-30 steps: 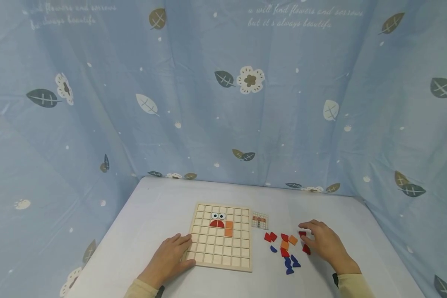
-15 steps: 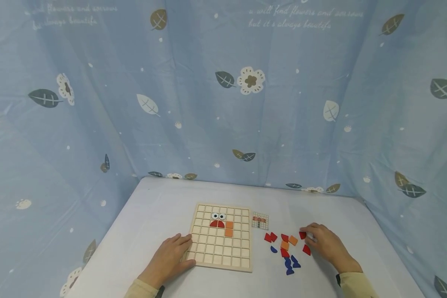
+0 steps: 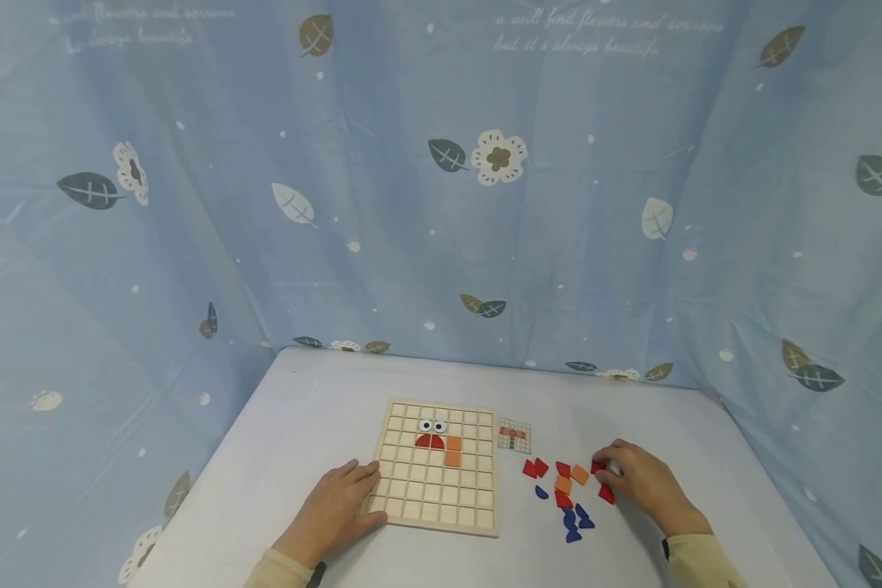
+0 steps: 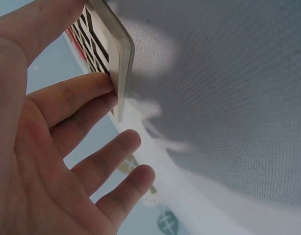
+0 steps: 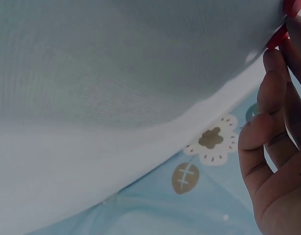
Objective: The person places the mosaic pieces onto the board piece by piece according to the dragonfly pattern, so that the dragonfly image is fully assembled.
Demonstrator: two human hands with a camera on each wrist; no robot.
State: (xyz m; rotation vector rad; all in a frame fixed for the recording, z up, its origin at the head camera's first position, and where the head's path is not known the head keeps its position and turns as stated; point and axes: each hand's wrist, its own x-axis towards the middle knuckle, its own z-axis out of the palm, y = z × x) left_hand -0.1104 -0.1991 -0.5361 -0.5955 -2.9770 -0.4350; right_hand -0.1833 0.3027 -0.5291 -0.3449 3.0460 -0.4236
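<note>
Left hand: the left hand (image 3: 336, 500) lies at the near-left corner of the board, fingers spread wide and fairly straight; the left wrist view shows two fingertips touching its edge, the other two clear of it. It is where it was a second ago.
Blue pieces: the blue pieces (image 3: 569, 520) lie at the near end of the loose scatter, unmoved.
Right hand: the right hand (image 3: 648, 483) has drawn its fingers in since a second ago, when they were spread over two red pieces. Now they are narrow and curled — a pinch, it seems — about the far red piece (image 3: 597, 466), which is on the table. The near red piece (image 3: 606, 493) lies just beside the thumb.
Orange pieces: the loose orange pieces (image 3: 563, 485) lie among other red ones, untouched.
Board: the gridded board (image 3: 447, 514) carries the same eye tiles (image 3: 433, 426), two red pieces and two orange squares — nothing added. I judge the work to be at a pick-up, not a placing.
Card: the small printed card (image 3: 514, 435) stays beside the board's right edge.
</note>
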